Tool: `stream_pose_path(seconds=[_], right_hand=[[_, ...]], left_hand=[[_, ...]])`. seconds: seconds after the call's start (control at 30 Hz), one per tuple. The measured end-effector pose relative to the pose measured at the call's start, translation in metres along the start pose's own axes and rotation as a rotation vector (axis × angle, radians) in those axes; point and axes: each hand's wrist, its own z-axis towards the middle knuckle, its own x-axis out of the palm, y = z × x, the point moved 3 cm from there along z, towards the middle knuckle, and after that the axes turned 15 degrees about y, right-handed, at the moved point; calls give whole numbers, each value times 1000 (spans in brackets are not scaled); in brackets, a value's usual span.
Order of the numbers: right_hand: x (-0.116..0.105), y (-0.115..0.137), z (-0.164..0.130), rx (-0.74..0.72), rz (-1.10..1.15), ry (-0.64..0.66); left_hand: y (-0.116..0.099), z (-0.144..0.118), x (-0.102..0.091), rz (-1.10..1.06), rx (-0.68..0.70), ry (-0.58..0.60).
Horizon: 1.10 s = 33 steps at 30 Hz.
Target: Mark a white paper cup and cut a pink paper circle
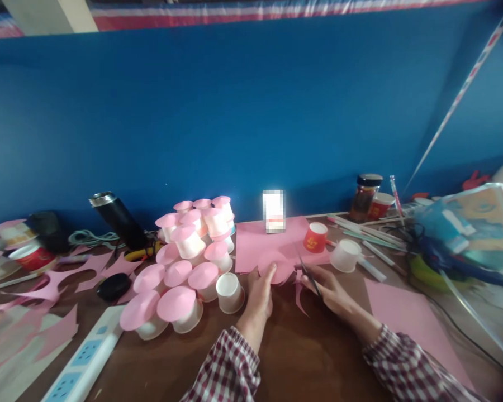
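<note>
a pink paper disc (275, 264) is pinned flat to the brown table (302, 346) under the extended fingers of the left hand (260, 293); scissors (309, 274) are gripped closed-fisted by the right hand (329, 290), blades at the disc's edge; pink-capped paper cups (184, 262) are stacked just left.

2 hands (260, 296), 1 scissors (309, 277)

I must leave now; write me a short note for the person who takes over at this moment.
Left hand presses the round pink paper disc flat on the brown table. Right hand holds small dark scissors at the disc's edge, with a pink offcut hanging. Done: many white paper cups with pink disc lids stacked at left. Left: one uncovered white cup and flat pink paper sheets.
</note>
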Motion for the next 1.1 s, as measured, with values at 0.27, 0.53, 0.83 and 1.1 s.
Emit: stream_pose_path(seconds=[0.27, 0.53, 0.83, 1.1], right_hand=[[7, -7, -1, 25, 20, 101], [6, 5, 0, 16, -72, 123], [5, 0, 0, 11, -126, 129], [6, -4, 0, 18, -115, 127]], left_hand=[[1, 3, 2, -30, 4, 21], [-5, 0, 7, 15, 13, 127], [-2, 2, 6, 21, 1, 146], [-3, 2, 6, 36, -4, 141]])
